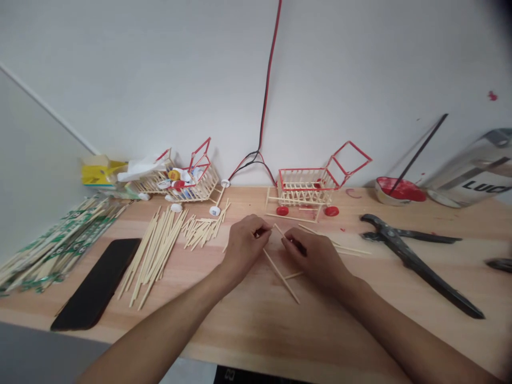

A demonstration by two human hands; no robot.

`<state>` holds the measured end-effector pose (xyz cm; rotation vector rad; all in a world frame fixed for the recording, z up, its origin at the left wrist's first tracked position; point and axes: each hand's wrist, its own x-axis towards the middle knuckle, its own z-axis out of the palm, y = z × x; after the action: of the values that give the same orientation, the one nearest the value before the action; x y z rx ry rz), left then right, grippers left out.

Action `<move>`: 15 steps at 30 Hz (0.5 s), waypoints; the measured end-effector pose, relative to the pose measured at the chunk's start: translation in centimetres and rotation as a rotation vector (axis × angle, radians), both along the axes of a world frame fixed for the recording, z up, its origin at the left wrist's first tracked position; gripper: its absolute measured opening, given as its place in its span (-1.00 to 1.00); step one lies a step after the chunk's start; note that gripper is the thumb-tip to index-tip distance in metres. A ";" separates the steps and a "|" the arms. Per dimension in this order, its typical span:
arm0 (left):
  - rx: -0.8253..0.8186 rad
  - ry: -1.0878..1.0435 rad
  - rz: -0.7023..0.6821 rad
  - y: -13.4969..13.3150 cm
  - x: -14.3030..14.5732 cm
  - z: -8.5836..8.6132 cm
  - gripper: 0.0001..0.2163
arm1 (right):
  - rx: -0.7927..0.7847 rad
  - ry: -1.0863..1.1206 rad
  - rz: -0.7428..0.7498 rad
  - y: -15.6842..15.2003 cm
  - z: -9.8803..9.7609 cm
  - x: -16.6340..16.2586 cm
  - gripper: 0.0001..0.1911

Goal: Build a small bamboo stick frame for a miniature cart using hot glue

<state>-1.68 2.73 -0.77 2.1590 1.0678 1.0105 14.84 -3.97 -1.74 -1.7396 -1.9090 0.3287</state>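
Note:
My left hand [246,240] is closed, thumb and fingertips pinched at the upper end of a thin wooden stick [282,277] that slants down to the right. Facing it, my right hand [310,253] is closed too, its fingertips pinching another wooden stick [279,230] whose tip points toward the left fingers. A short stick [294,276] meets the slanting one below the right hand; the joints between them are partly hidden. Just behind the hands stands a small shopping cart [308,186] made of sticks, with red rims and red cap wheels. Several loose sticks [352,249] lie beyond the right hand.
Left lie long sticks [154,256], short sticks [202,230], a black phone [98,282] and wrapped chopsticks [60,242]. A filled stick cart [196,184] stands behind. Right are pliers [416,256], a bowl of red paint [394,200] with a brush, and a clear container [476,173].

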 end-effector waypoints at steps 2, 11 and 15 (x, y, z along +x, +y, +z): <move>-0.003 0.003 -0.003 0.0 0.0 0.0 -0.88 | -0.002 0.008 -0.001 0.0 -0.1 0.0 -0.76; -0.003 0.040 -0.010 0.0 -0.2 -0.4 -0.89 | -0.020 -0.009 0.006 -0.1 -0.5 -0.1 -0.74; 0.008 0.041 -0.016 0.0 -0.2 -0.5 -0.89 | -0.013 -0.019 0.015 -0.1 -0.6 -0.1 -0.73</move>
<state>-1.92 2.76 -1.31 2.1997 1.0655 0.9687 14.79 -4.06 -2.37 -1.7437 -1.9386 0.3318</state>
